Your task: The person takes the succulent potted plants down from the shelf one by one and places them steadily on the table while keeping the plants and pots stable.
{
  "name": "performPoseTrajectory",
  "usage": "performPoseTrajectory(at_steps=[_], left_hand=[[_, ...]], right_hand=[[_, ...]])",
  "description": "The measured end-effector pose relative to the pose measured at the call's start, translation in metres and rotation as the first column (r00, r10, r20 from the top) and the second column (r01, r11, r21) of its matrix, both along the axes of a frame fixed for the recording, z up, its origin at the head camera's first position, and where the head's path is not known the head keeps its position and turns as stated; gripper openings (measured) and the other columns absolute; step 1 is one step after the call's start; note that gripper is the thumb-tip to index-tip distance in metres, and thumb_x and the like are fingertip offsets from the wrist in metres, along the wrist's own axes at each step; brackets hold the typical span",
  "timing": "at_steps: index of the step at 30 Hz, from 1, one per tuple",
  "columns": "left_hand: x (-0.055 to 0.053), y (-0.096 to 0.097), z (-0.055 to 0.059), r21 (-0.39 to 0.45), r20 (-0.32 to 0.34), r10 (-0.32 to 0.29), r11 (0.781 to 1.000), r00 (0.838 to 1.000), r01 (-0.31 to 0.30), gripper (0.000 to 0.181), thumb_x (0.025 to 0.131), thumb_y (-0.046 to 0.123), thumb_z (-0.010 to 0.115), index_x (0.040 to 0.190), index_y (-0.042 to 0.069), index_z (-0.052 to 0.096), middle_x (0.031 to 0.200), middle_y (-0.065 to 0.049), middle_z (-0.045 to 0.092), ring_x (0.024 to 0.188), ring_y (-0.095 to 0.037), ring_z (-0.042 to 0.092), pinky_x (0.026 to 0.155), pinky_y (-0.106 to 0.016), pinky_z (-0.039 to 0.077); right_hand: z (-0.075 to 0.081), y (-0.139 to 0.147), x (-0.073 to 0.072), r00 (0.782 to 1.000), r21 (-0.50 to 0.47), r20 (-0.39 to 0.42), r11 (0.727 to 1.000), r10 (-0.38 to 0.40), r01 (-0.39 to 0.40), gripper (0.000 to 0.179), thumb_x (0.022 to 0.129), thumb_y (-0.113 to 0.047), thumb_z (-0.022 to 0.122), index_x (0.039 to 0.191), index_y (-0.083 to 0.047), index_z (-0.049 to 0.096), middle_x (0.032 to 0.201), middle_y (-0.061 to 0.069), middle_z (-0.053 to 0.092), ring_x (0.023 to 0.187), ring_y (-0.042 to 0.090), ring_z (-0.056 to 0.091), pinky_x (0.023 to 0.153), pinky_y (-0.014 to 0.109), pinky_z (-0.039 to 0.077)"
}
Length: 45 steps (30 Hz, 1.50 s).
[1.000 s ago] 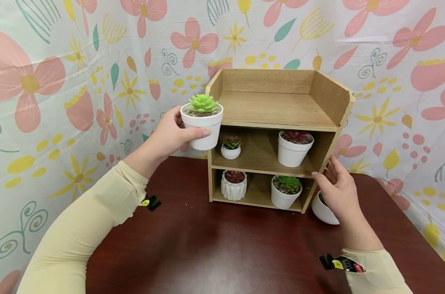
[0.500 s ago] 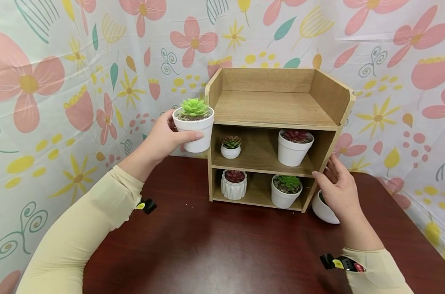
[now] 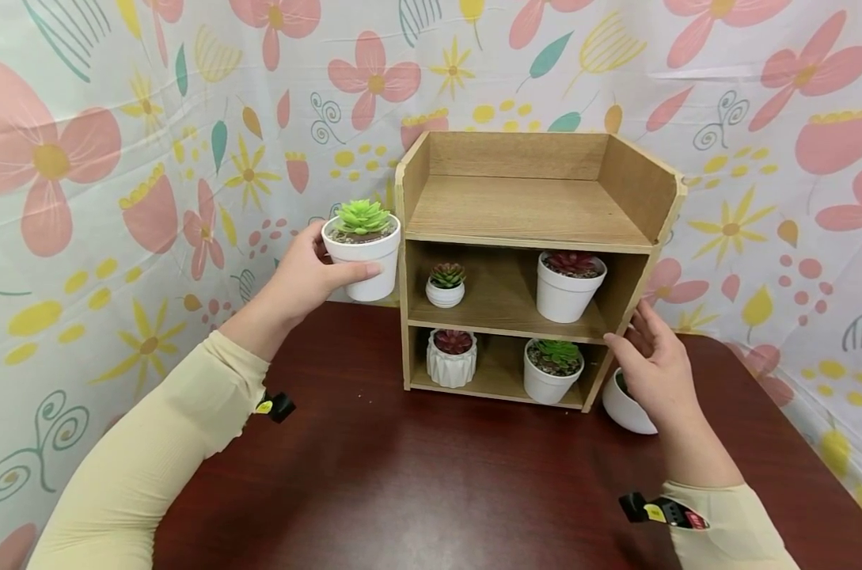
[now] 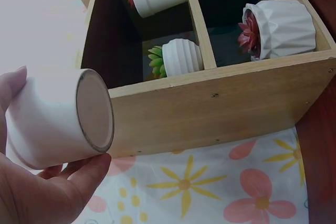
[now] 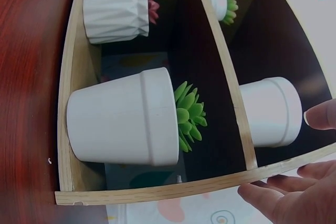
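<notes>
My left hand (image 3: 304, 273) grips a white pot with a bright green succulent (image 3: 363, 257) from its left side, thumb across the front. The pot hangs in the air just left of the wooden shelf (image 3: 530, 210); in the left wrist view its round base (image 4: 95, 111) faces the camera. My right hand (image 3: 655, 360) holds the shelf's right side panel, thumb at the front edge and fingers round the outside. On the middle level stand a small ribbed pot (image 3: 445, 295) and a larger white pot with a dark red succulent (image 3: 567, 291).
The bottom level carries a faceted pot with a red succulent (image 3: 452, 364) and a white pot with a green plant (image 3: 550, 378). Partly behind my right hand, another white pot (image 3: 626, 410) sits on the dark red table (image 3: 402, 491). A flowered curtain (image 3: 487, 63) hangs behind.
My left hand has carried the green succulent pot left and slightly down, away from the shelf's left edge. My right hand has kept its place on the side panel.
</notes>
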<state>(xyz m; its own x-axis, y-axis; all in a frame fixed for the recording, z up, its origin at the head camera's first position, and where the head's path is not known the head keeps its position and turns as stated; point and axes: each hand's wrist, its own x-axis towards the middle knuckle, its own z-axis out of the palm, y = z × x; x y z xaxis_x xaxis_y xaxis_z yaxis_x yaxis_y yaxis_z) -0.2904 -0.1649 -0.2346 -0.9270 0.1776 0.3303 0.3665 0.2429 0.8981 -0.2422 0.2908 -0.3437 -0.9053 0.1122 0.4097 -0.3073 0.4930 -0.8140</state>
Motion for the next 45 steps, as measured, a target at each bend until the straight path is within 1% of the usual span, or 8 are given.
performPoseTrajectory(at_steps=[5,13,20,26,31,36,42,45], left_hand=[[0.000,-0.005,-0.005,-0.021,0.001,-0.003,1.000,1.000,0.003,0.068,0.083,0.017,0.085,0.140,0.008,0.049,0.125,-0.006,0.065,0.112,-0.018,0.063,0.094,-0.028,0.054],[0.000,-0.010,-0.013,-0.076,0.015,0.043,0.996,0.999,-0.041,0.068,0.083,0.023,0.085,0.141,0.009,0.051,0.126,-0.008,0.066,0.110,-0.017,0.064,0.092,-0.028,0.055],[-0.006,-0.016,-0.023,-0.111,0.000,0.080,0.991,0.997,-0.080,0.064,0.083,0.028,0.087,0.137,0.012,0.058,0.125,-0.008,0.069,0.110,-0.018,0.066,0.095,-0.032,0.054],[-0.012,-0.021,-0.033,-0.163,0.021,0.129,0.979,0.991,-0.124,0.070,0.081,0.034,0.088,0.137,0.009,0.056,0.127,-0.011,0.068,0.113,-0.022,0.065,0.098,-0.036,0.053],[-0.016,-0.024,-0.043,-0.184,0.042,0.147,0.973,0.988,-0.137,0.074,0.080,0.037,0.089,0.138,0.008,0.054,0.128,-0.013,0.067,0.115,-0.026,0.065,0.100,-0.039,0.052],[-0.020,-0.027,-0.054,-0.185,0.077,0.164,0.972,0.984,-0.147,0.082,0.079,0.037,0.090,0.143,0.008,0.048,0.131,-0.013,0.065,0.118,-0.027,0.063,0.102,-0.040,0.051],[-0.028,-0.029,-0.071,-0.203,0.082,0.171,0.967,0.982,-0.152,0.088,0.077,0.035,0.091,0.143,0.003,0.042,0.136,-0.016,0.058,0.122,-0.030,0.058,0.104,-0.042,0.048],[-0.032,-0.029,-0.079,-0.229,0.076,0.185,0.960,0.980,-0.164,0.092,0.075,0.036,0.092,0.143,0.002,0.040,0.136,-0.016,0.055,0.123,-0.031,0.057,0.105,-0.044,0.047]], right_hand=[[-0.001,0.000,0.000,1.000,0.012,-0.025,1.000,-0.002,0.002,0.073,0.103,-0.024,0.060,0.165,-0.021,0.022,0.163,0.023,0.036,0.142,0.047,0.046,0.087,-0.001,0.042],[-0.002,-0.001,0.000,0.999,0.017,-0.038,1.000,-0.007,0.008,0.072,0.103,-0.023,0.061,0.165,-0.020,0.025,0.161,0.024,0.040,0.140,0.039,0.051,0.087,0.000,0.043],[-0.003,-0.001,0.000,0.999,0.019,-0.046,1.000,0.002,-0.001,0.072,0.103,-0.021,0.061,0.165,-0.020,0.025,0.161,0.023,0.040,0.140,0.041,0.051,0.087,0.000,0.043],[-0.003,-0.001,0.000,0.998,0.025,-0.059,1.000,0.004,-0.002,0.072,0.102,-0.020,0.062,0.165,-0.020,0.026,0.160,0.024,0.042,0.139,0.036,0.054,0.087,0.000,0.044],[-0.003,-0.001,0.000,0.998,0.027,-0.066,1.000,0.005,-0.003,0.072,0.102,-0.019,0.062,0.164,-0.019,0.027,0.160,0.024,0.042,0.138,0.032,0.055,0.087,0.001,0.044],[-0.004,-0.001,0.000,0.998,0.021,-0.070,1.000,0.009,-0.007,0.071,0.102,-0.019,0.062,0.164,-0.017,0.027,0.159,0.025,0.043,0.137,0.031,0.055,0.088,0.000,0.044],[-0.004,-0.001,0.000,0.996,0.017,-0.088,1.000,0.015,-0.014,0.071,0.102,-0.017,0.062,0.164,-0.016,0.028,0.158,0.027,0.043,0.132,0.015,0.058,0.088,0.001,0.044],[-0.004,-0.001,0.000,0.996,0.021,-0.088,1.000,0.014,-0.013,0.071,0.102,-0.018,0.062,0.164,-0.016,0.028,0.158,0.027,0.043,0.131,0.013,0.058,0.088,0.000,0.044]])
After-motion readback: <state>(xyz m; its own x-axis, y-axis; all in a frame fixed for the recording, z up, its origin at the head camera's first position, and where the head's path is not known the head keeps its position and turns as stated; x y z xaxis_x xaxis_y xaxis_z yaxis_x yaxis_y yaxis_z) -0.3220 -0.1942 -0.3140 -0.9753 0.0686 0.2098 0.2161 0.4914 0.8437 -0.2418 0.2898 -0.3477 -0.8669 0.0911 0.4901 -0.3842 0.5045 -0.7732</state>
